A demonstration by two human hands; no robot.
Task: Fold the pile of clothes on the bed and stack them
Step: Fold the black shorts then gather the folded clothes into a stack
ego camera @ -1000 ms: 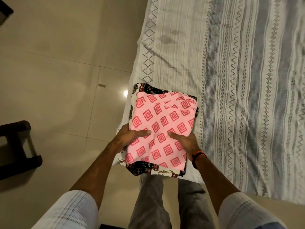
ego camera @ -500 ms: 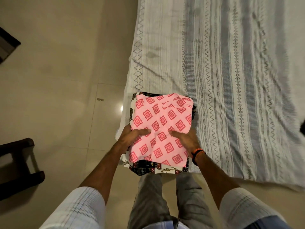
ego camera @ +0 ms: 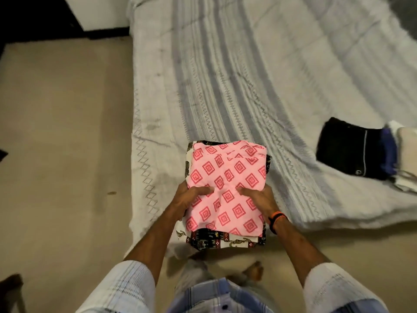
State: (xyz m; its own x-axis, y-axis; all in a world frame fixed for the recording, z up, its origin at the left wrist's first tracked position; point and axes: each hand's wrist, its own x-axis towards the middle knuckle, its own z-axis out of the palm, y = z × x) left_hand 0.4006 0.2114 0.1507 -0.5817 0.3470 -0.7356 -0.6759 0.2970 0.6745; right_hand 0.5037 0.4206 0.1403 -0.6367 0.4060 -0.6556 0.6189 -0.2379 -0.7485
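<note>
Seen from the head view, looking down. Left hand (ego camera: 188,201) gripping the left side of a small stack of folded clothes, thumb lying across the top of the pink cloth (ego camera: 228,188), remaining fingers tucked out of sight under the stack's edge. Right hand (ego camera: 259,199) gripping the opposite side in the same manner, thumb on top, fingers curled beneath, an orange and black wristband (ego camera: 277,219) just behind it on the wrist. Between the two hands: pink cloth with red diamond print, folded to a rough rectangle, uppermost in the stack. Under it, a black, white and red patterned garment (ego camera: 216,239), its edge showing nearer the body than the hands and a strip showing beyond the left hand. Stack held over the near edge of the bed (ego camera: 225,86), partly above the floor (ego camera: 63,154); cannot tell whether its far end touches the bedcover or hangs just clear of it. Bedcover white with grey stripes and zigzag lines, stretching away beyond both hands. Well off to the right of the right hand, lying on the bed: a folded black garment (ego camera: 347,150), and touching its far right side, blue and white folded pieces (ego camera: 401,154) at the picture's edge, blurred. Below the hands, pale striped sleeves, checked shirt front, grey trousers and bare feet, all blurred.
</note>
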